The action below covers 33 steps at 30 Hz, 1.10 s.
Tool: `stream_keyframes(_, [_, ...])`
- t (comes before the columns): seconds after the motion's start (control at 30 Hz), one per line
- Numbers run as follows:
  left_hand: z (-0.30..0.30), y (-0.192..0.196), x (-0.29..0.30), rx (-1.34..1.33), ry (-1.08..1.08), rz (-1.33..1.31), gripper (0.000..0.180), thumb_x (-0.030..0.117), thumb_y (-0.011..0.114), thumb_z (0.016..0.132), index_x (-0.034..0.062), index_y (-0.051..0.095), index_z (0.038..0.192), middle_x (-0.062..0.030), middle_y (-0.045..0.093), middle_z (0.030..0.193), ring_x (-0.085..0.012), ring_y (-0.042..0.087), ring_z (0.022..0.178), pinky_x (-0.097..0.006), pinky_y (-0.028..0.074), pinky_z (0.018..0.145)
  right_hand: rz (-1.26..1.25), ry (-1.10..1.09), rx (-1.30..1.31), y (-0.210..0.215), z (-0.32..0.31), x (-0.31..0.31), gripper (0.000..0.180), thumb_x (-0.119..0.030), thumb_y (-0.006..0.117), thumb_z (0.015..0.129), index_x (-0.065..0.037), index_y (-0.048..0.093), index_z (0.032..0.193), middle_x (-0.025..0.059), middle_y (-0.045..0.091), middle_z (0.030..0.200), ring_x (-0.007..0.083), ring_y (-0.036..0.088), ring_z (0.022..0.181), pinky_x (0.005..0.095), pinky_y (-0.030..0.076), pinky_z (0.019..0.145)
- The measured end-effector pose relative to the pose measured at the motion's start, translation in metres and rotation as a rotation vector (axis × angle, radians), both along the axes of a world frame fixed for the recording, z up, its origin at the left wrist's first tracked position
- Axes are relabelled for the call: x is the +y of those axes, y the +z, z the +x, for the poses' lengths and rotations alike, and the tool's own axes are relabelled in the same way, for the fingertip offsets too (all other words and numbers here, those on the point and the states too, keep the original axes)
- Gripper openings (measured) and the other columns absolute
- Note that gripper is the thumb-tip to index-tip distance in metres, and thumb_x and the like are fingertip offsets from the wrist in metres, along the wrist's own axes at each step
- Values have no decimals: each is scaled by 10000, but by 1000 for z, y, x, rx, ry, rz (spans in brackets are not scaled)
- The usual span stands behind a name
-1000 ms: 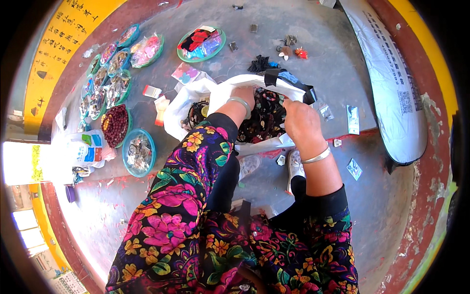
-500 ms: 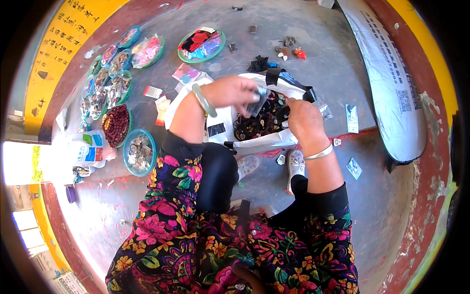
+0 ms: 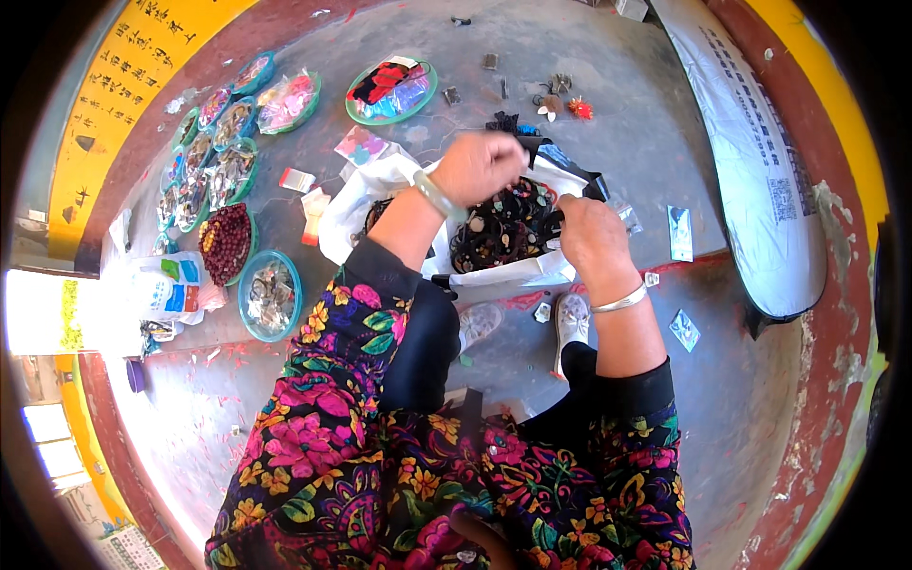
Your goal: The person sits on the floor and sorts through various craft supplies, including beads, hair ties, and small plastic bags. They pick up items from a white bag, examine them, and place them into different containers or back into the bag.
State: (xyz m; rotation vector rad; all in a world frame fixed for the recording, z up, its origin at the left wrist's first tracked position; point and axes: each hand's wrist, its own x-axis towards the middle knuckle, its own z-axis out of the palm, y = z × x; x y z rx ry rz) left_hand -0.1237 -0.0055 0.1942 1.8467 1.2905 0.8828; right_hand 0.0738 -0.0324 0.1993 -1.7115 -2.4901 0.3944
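- White bag [image 3: 513, 278] with black straps [image 3: 597, 187], resting open-mouthed on the floor [image 3: 655, 123].
- Dark looped bands [image 3: 501, 237] bearing small coloured ornaments, heaped loosely inside the bag.

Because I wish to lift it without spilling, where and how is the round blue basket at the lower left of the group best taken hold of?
Probably by the rim of the round blue basket, coming from the right: dark red beads sit close at its upper left, while its right rim is exposed. It stands open side up, holding small shiny items, so lift level.
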Motion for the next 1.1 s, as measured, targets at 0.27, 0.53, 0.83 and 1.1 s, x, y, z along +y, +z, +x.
stream_keyframes(0.27, [2,-96,11,684,-88,-168,219,143,471,815,38,618,939,-168,610,953,-299,575,916,-383,453,805,-35,62,-54,6,-1,-4,242,-41,474,765,-69,619,956,176,624,871,342,599,844,428,475,727])
stream_keyframes(0.53, [23,-146,42,970,-33,-152,276,153,489,811,83,603,1053,-152,539,1143,-321,460,1125,-375,403,913,-1,55,-48,-2,7,3,189,-41,482,766,-53,618,896,172,625,838,329,608,817,413,485,706])
stream_keyframes(0.83, [22,-136,50,907,-57,-112,220,179,543,784,68,639,949,-130,634,913,-306,585,910,-404,448,838,79,100,-24,-9,3,5,120,-29,511,738,-41,609,806,151,627,778,299,623,774,389,504,668])
stream_keyframes(1.1, [-27,-69,12,-568,-77,-813,224,168,536,877,15,550,1041,-64,609,862,-163,618,821,-271,518,719,92,101,-26,-9,4,1,128,-54,496,757,-47,616,800,149,630,787,307,620,777,402,499,670])
